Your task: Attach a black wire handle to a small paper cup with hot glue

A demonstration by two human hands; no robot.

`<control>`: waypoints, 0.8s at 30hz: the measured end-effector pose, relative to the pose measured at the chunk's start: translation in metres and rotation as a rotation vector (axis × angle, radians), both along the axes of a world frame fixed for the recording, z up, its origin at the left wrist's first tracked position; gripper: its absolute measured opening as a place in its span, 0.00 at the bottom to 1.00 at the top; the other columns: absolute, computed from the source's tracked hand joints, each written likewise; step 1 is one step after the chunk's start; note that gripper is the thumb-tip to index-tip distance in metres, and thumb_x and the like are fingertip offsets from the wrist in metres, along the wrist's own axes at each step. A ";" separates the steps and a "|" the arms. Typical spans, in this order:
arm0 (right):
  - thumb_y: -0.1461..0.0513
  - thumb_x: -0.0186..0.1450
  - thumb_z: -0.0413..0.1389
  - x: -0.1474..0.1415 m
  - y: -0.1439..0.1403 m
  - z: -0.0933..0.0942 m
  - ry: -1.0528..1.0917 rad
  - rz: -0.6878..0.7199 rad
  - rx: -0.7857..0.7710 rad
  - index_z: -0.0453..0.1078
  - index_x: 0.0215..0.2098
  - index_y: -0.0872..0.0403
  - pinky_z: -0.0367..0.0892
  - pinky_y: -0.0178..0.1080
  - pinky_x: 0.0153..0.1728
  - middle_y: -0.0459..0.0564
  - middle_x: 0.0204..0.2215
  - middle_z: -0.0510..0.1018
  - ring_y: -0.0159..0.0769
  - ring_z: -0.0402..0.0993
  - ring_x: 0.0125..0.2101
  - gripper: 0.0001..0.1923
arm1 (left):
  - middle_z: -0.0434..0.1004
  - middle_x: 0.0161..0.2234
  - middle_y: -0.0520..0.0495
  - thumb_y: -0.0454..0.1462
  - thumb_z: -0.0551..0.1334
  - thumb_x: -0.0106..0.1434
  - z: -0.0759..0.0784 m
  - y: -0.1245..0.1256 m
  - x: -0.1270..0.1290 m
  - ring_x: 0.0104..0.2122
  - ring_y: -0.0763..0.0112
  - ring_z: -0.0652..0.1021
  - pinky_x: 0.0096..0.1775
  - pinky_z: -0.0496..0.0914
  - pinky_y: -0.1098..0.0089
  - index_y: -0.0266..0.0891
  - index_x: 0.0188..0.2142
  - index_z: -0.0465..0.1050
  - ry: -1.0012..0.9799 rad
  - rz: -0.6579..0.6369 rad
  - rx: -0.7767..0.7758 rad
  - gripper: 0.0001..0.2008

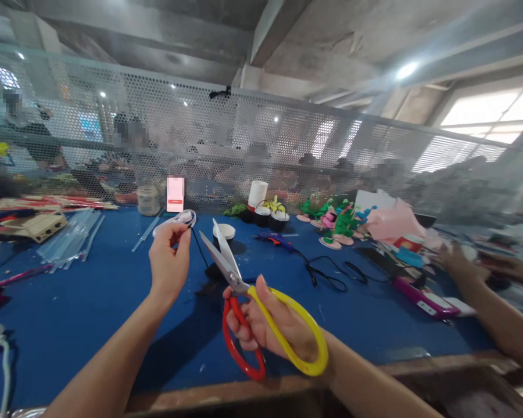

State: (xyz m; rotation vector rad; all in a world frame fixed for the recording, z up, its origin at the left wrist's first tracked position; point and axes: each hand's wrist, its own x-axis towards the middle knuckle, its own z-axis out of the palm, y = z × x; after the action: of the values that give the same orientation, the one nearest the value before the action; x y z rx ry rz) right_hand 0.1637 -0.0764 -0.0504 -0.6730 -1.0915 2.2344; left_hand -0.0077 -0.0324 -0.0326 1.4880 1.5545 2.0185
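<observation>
- Head view: right hand [261,325] is wrapped around the loops of the scissors [235,277], fingers inside the red loop, thumb against the yellow one; blades parted, tips up and away from the body.
- Left hand [171,258]: thumb and fingers brought together in a narrow pinch on the upper end of a black cord [199,248]. The cord runs down to a dark bundle [215,271] on the blue bench [187,342]; type of bundle not clear.
- Position: scissors over the bench, near the cord; blade-to-cord contact cannot be judged.
- Handling (estimate): scissors stiff, with some weight; best gripped by the loops, clear of the edges. Cord probably light and limp; a fingertip pinch near its end should suit.
- Containers: white-and-black cup [227,233] behind the blades, interior not readable. Farther back, two small buckets, left bucket [262,217] and right bucket [279,219], each with a thin dark handle; contents undetermined. Stack of white cups [258,193] nested together.
- Jar [149,201] near the mesh partition [218,139]: cloudy, contents unidentified.
</observation>
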 end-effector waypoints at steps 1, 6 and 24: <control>0.40 0.51 0.45 -0.001 -0.001 0.000 -0.001 0.005 -0.015 0.60 0.36 0.55 0.47 0.29 0.18 0.45 0.18 0.66 0.23 0.56 0.16 0.29 | 0.65 0.23 0.53 0.36 0.56 0.53 0.000 0.000 -0.001 0.22 0.77 0.66 0.24 0.62 0.75 0.38 0.29 0.66 0.059 0.018 0.012 0.04; 0.40 0.53 0.40 -0.009 -0.002 0.000 0.014 0.035 -0.058 0.60 0.34 0.55 0.44 0.29 0.17 0.43 0.17 0.63 0.22 0.52 0.14 0.29 | 0.66 0.26 0.51 0.34 0.54 0.55 -0.004 0.001 0.000 0.26 0.75 0.67 0.29 0.62 0.74 0.37 0.29 0.65 0.251 0.047 0.059 0.03; 0.41 0.55 0.39 -0.011 -0.004 0.000 0.071 0.067 -0.062 0.59 0.35 0.54 0.42 0.29 0.16 0.43 0.17 0.62 0.22 0.51 0.14 0.27 | 0.64 0.25 0.52 0.34 0.54 0.55 -0.008 0.003 -0.003 0.26 0.74 0.66 0.30 0.62 0.74 0.38 0.28 0.65 0.302 0.003 0.041 0.04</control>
State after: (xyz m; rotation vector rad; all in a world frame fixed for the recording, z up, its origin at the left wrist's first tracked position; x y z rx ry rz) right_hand 0.1531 -0.0801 -0.0507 -0.5862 -1.0276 2.3394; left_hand -0.0104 -0.0291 -0.0406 1.8794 1.6284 1.9058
